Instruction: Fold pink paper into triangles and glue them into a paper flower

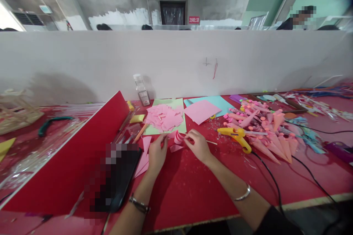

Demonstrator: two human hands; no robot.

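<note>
Between my two hands is a curled pink paper strip (178,138), partly rolled. My left hand (157,153) pinches the strip's left end. My right hand (198,147) pinches the curled end along with a thin pale stick (211,142), whose tip sticks out to the right past my fingers. A small folded pink piece (175,148) lies on the red table just below the curl. Left of my left hand are larger pink paper pieces (142,159). Beyond my hands, a heap of cut pink paper (164,117) rests on a light green sheet (180,108).
A yellow glue gun (237,137) lies to the right, its black cord running toward the table edge. Beside it is a pile of pink paper cones (271,132). A dark tablet-like device (127,180) and an upright red board (82,143) stand left. A clear bottle (142,91) is behind.
</note>
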